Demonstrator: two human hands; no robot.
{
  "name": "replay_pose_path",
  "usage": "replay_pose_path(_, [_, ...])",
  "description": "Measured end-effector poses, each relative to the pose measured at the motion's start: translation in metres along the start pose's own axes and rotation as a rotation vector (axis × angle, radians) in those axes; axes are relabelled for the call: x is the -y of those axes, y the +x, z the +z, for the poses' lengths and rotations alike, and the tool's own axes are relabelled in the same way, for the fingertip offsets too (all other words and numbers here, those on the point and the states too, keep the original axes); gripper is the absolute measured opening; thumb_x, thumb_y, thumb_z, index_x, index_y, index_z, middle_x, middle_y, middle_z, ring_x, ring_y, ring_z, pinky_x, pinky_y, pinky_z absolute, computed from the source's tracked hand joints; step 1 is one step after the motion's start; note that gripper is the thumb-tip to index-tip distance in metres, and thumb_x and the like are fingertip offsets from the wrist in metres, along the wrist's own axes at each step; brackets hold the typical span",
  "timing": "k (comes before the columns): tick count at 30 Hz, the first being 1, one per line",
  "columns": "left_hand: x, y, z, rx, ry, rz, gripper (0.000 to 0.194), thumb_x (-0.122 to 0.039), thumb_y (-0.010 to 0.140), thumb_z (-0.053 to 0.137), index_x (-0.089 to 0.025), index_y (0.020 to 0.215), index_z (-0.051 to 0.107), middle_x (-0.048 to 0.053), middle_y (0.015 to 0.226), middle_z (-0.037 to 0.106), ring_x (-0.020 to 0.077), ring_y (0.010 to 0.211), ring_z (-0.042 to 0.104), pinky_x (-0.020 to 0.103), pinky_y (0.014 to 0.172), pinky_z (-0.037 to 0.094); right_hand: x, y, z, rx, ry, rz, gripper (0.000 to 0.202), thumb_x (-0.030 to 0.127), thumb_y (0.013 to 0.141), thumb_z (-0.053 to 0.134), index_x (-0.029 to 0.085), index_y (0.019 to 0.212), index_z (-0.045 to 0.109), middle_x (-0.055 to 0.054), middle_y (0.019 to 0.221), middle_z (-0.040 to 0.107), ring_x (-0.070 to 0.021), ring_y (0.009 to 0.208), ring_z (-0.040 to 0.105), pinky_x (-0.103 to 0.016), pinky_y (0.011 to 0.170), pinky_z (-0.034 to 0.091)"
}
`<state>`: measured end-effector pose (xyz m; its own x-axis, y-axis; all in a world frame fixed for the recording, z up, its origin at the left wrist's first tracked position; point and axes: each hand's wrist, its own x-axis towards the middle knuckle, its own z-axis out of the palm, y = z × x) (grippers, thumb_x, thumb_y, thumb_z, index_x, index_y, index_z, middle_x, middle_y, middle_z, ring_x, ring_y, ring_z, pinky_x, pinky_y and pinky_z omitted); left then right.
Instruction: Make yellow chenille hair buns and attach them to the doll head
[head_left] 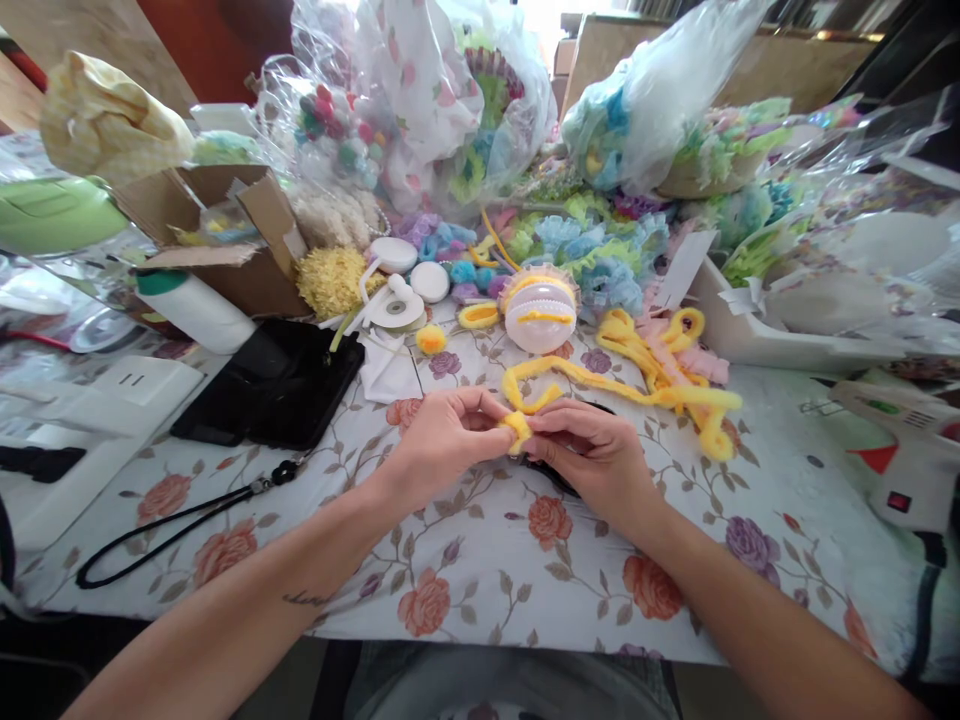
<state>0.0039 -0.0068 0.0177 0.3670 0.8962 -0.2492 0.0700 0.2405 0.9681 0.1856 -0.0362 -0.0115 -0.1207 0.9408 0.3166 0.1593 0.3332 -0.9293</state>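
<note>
Fingers on soft yellow fluff [516,432]
The left hand [454,432] and right hand [600,448] both pinch it over the flowery table [499,590], near a round white thing [538,335].

head-worn view | facing forward, down | flowered tabletop [502,555] close below

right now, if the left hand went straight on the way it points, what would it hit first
Past the small yellow piece it pinches, the left hand would most likely meet the right hand, close on the piece's other side; exact depth is hard to judge.
</note>
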Motion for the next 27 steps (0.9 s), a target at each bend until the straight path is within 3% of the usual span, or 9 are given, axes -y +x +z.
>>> replay_pose_path(6, [-0.0052,-0.0023,0.0017,0.012,-0.008,0.088,0.010,-0.021,0.072,0.075,-0.015,0.080,0.074,0.003,0.081,0.074,0.0130,0.076,0.066,0.021,0.071,0.053,0.0024,0.0021,-0.0013,-0.005,0.127,0.177,0.009,0.023,0.077,0.074,0.021,0.085,0.070,-0.003,0.083,0.069,-0.0152,0.072,0.063,-0.030,0.067,0.053])
replay_pose_path(14, [-0.0025,-0.0015,0.0010,-0.018,0.032,0.146,0.016,-0.025,0.068,0.080,-0.017,0.081,0.078,0.004,0.089,0.076,0.0187,0.086,0.069,0.024,0.078,0.055,0.0050,0.0020,-0.0028,0.001,0.164,0.259,0.009,0.025,0.077,0.074,0.021,0.084,0.070,-0.002,0.082,0.071,-0.0132,0.069,0.062,-0.026,0.064,0.050])
replay_pose_path(27, [-0.0011,-0.0019,0.0029,-0.007,0.072,0.118,0.012,-0.023,0.073,0.074,-0.017,0.083,0.076,0.005,0.089,0.076,0.0189,0.084,0.069,0.026,0.075,0.056,0.0003,-0.0006,-0.0007,-0.001,0.067,0.184,0.008,0.025,0.079,0.070,0.021,0.083,0.066,-0.003,0.082,0.068,-0.0164,0.072,0.062,-0.031,0.067,0.053])
